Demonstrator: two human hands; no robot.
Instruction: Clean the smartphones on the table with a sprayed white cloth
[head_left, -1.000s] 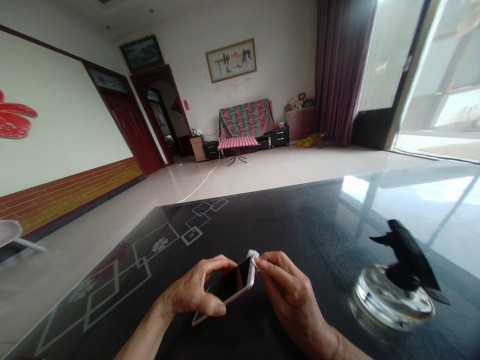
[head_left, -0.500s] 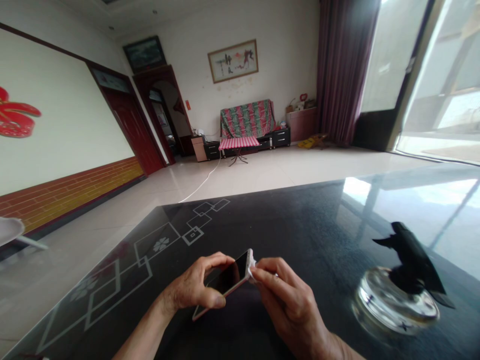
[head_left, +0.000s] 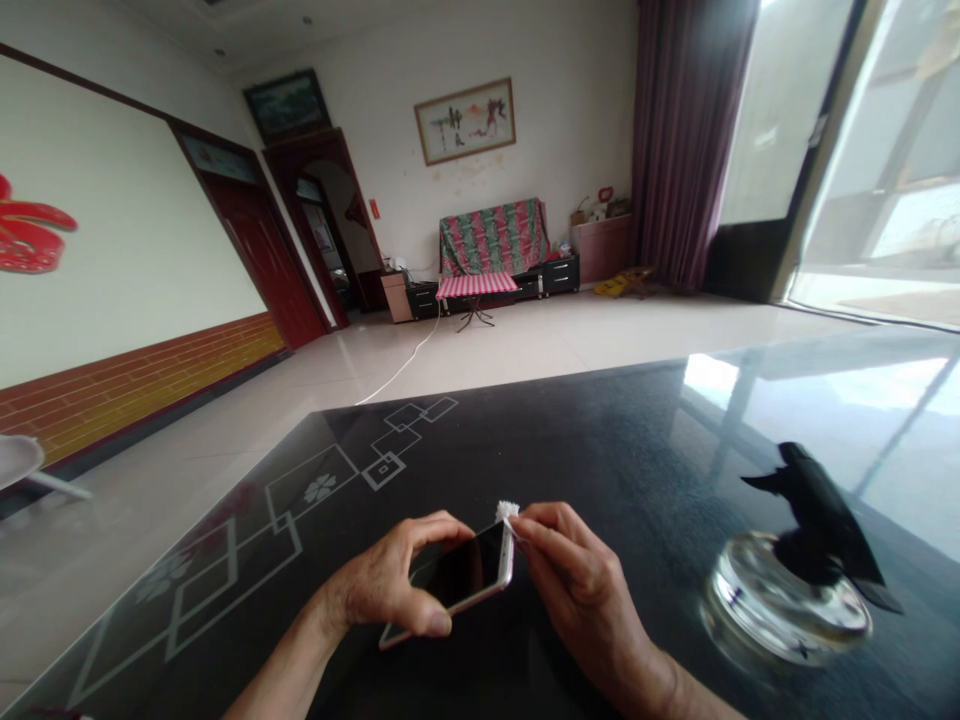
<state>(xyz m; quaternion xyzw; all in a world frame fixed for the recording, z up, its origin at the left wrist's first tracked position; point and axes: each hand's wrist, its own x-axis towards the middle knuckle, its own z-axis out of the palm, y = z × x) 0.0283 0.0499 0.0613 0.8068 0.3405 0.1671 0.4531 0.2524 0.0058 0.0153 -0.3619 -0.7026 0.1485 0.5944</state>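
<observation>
Holding a phone (head_left: 459, 580) just above a glossy black tabletop (head_left: 600, 450), the left hand (head_left: 390, 585) grips it by its long edges, dark screen facing up. The right hand (head_left: 574, 590) pinches a small white wad of tissue (head_left: 507, 511) against the phone's far top corner. Judging by this, wiping is under way at that corner; whether the screen or the other edges are already wiped cannot be told. To the right on the tabletop stands a round glass dish (head_left: 787, 605) with a black bag (head_left: 821, 520) sticking out of it. Beyond lie a pale tiled floor (head_left: 487, 350), a covered sofa (head_left: 491, 238) and a dark red door (head_left: 262, 260).
</observation>
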